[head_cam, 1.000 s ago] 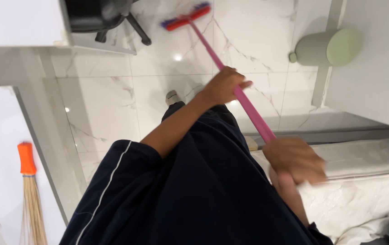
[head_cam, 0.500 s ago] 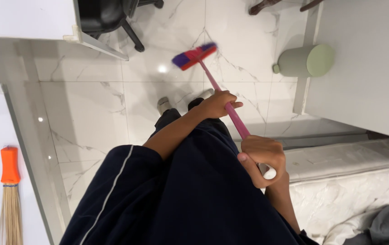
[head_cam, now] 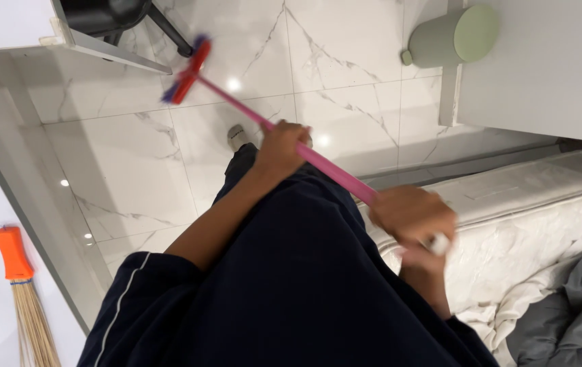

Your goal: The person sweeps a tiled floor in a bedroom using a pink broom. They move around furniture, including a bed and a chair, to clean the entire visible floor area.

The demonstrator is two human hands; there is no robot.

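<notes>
Both hands wrapped the pink broom handle point(head_cam: 325, 165) — left hand point(head_cam: 281, 146) mid-shaft, right hand point(head_cam: 414, 216) at its top. Brush head point(head_cam: 187, 71) sat on marble floor point(head_cam: 134, 170); short, low strokes would suit — bristles kept flat.

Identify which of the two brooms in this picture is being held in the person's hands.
The pink-handled broom, gripped by the left hand and right hand. The straw broom with the orange grip stands untouched.

White marble floor point(head_cam: 345, 61) – mattress point(head_cam: 522, 231) rt.
</notes>
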